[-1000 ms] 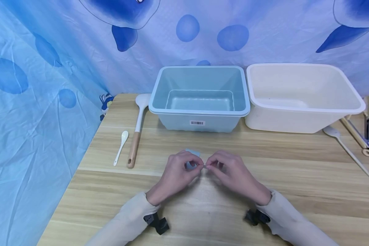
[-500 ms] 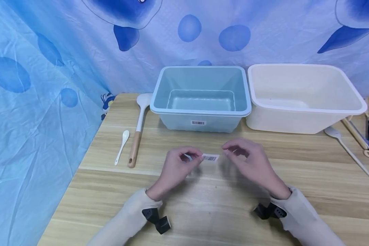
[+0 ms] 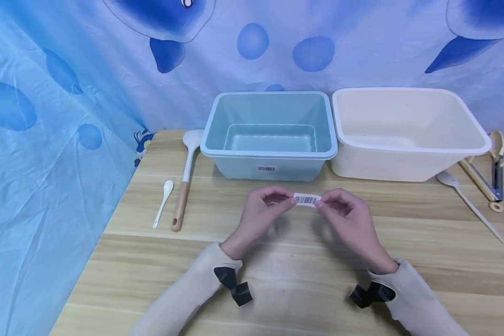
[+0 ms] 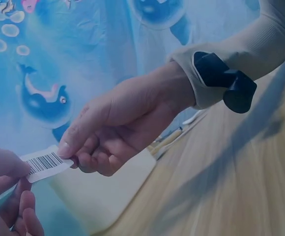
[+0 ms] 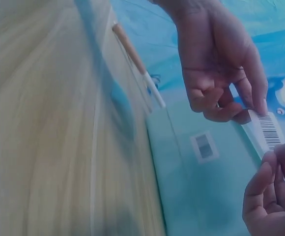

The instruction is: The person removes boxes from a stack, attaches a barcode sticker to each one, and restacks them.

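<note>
1. While lifted above the wooden table (image 3: 122, 280), held in front of the blue bin (image 3: 270, 162): barcode sticker (image 3: 307, 199), stretched flat.
2. Left hand (image 3: 261, 215): fingers curled, pinching the sticker's left end.
3. Right hand (image 3: 350, 221): pinching its right end.
4. Far right: white bin (image 3: 407, 161).

The label (image 3: 307, 199) between the hands is white with black barcode stripes. Beyond the hands, one bin (image 3: 269, 158) is pale blue, the other (image 3: 407, 161) cream.

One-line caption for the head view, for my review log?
Left hand and right hand pinch opposite ends of a barcode sticker above the wooden table.
</note>
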Available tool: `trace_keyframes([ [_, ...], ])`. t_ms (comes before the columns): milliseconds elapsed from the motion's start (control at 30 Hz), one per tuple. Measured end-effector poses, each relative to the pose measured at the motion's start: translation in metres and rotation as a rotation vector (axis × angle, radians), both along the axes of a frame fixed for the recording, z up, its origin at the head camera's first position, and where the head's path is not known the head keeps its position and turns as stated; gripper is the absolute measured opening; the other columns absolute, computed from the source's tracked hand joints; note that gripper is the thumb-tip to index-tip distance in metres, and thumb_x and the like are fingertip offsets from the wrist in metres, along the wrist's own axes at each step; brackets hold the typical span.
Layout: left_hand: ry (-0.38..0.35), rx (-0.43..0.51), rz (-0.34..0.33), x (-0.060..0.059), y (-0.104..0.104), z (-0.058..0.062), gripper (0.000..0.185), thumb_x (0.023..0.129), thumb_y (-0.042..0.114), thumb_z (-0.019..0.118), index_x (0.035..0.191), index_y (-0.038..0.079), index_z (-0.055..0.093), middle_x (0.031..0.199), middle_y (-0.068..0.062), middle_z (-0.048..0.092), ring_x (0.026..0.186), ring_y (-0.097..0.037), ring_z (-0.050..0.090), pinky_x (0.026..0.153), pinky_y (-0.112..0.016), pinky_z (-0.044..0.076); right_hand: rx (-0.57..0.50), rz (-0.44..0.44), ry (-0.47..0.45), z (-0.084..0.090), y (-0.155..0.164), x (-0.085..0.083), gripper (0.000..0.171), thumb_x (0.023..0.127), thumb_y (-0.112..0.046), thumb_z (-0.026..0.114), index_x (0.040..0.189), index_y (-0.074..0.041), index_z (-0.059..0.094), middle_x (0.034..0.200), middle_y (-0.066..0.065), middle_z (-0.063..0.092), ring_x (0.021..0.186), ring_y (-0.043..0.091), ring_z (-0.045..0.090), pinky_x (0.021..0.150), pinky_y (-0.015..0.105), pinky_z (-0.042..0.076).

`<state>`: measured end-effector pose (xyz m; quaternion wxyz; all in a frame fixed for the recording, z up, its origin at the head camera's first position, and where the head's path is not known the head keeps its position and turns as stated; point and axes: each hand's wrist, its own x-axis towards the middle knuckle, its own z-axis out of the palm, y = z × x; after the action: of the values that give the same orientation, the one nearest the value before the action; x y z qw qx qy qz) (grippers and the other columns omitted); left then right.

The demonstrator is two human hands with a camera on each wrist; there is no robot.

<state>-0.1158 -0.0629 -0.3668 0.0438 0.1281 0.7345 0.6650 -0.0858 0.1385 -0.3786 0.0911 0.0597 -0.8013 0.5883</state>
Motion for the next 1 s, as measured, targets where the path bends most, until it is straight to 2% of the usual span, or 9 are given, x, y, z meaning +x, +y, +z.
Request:
trace_keyframes([
  [133, 0.008, -0.032, -0.027, -0.005, 0.013, -0.002, 0.013, 0.084, 0.005, 0.072, 0.096, 0.000, 0.072, 0.095, -0.016, 0.072, 0.079, -0.005, 0.064, 0.073, -0.023, 0.053, 0.043, -0.037, 0.009, -0.002, 0.013, 0.001, 0.008, 0.088, -0.006, 0.068, 0.095, -0.002, 0.066, 0.086, -0.004, 0.067, 0.072, 0.007, 0.060, 0.063, 0.018, 0.051],
  [367, -0.046, -0.052, -0.170, -0.012, 0.040, -0.003, 0.018, 0.086, 0.004, 0.069, 0.104, 0.002, 0.071, 0.102, -0.015, 0.072, 0.078, -0.004, 0.063, 0.068, -0.021, 0.052, 0.110, -0.135, 0.052, -0.005, 0.042, 0.005, 0.009, 0.087, -0.003, 0.069, 0.094, 0.002, 0.066, 0.082, -0.018, 0.063, 0.071, 0.000, 0.059, 0.062, 0.013, 0.049],
  [467, -0.054, -0.058, -0.214, -0.014, 0.055, -0.002, 0.021, 0.086, 0.004, 0.069, 0.107, 0.005, 0.071, 0.107, -0.010, 0.072, 0.080, -0.007, 0.066, 0.066, -0.029, 0.055, 0.130, -0.175, 0.071, -0.005, 0.056, 0.007, 0.010, 0.088, -0.003, 0.068, 0.095, 0.003, 0.065, 0.081, -0.012, 0.066, 0.070, -0.001, 0.061, 0.062, 0.011, 0.049],
  [600, -0.079, -0.062, -0.266, -0.017, 0.078, -0.003, 0.026, 0.087, 0.005, 0.068, 0.113, 0.012, 0.070, 0.108, -0.008, 0.072, 0.071, -0.026, 0.067, 0.052, -0.036, 0.053, 0.131, -0.229, 0.100, -0.006, 0.077, 0.007, 0.009, 0.087, 0.000, 0.067, 0.095, 0.005, 0.065, 0.080, -0.003, 0.069, 0.066, -0.001, 0.063, 0.058, 0.011, 0.049],
  [700, -0.096, -0.074, -0.289, -0.020, 0.096, -0.005, 0.031, 0.089, 0.008, 0.067, 0.118, 0.018, 0.069, 0.099, -0.013, 0.074, 0.060, -0.038, 0.060, 0.040, -0.031, 0.043, 0.143, -0.280, 0.139, -0.008, 0.092, 0.003, 0.008, 0.085, 0.004, 0.068, 0.093, 0.006, 0.065, 0.077, -0.011, 0.068, 0.064, -0.003, 0.062, 0.056, 0.009, 0.048],
  [767, -0.106, -0.084, -0.298, -0.023, 0.108, -0.007, 0.034, 0.089, 0.009, 0.067, 0.121, 0.021, 0.067, 0.095, -0.015, 0.074, 0.056, -0.038, 0.057, 0.037, -0.026, 0.039, 0.154, -0.309, 0.174, -0.009, 0.102, 0.000, 0.009, 0.084, 0.005, 0.068, 0.092, 0.008, 0.065, 0.076, -0.019, 0.065, 0.063, -0.007, 0.060, 0.056, 0.007, 0.047],
  [833, -0.114, -0.093, -0.299, -0.025, 0.120, -0.008, 0.038, 0.089, 0.008, 0.067, 0.124, 0.022, 0.065, 0.097, -0.015, 0.074, 0.056, -0.035, 0.058, 0.037, -0.022, 0.038, 0.171, -0.337, 0.203, -0.010, 0.111, -0.005, 0.009, 0.083, 0.006, 0.069, 0.091, 0.009, 0.065, 0.076, -0.025, 0.062, 0.064, -0.011, 0.059, 0.056, 0.005, 0.046],
  [967, -0.136, -0.110, -0.285, -0.030, 0.142, -0.011, 0.044, 0.088, 0.007, 0.068, 0.128, 0.023, 0.062, 0.110, -0.002, 0.071, 0.065, -0.032, 0.064, 0.041, -0.020, 0.041, 0.189, -0.371, 0.234, -0.015, 0.127, -0.016, 0.008, 0.083, 0.007, 0.068, 0.089, 0.010, 0.065, 0.077, -0.029, 0.060, 0.065, -0.015, 0.058, 0.058, 0.002, 0.046],
  [1000, -0.149, -0.120, -0.277, -0.031, 0.146, -0.012, 0.045, 0.087, 0.008, 0.068, 0.129, 0.024, 0.061, 0.108, -0.001, 0.071, 0.066, -0.031, 0.065, 0.041, -0.021, 0.041, 0.192, -0.378, 0.238, -0.016, 0.131, -0.019, 0.008, 0.083, 0.007, 0.068, 0.089, 0.010, 0.066, 0.076, -0.030, 0.059, 0.065, -0.016, 0.058, 0.058, 0.002, 0.046],
])
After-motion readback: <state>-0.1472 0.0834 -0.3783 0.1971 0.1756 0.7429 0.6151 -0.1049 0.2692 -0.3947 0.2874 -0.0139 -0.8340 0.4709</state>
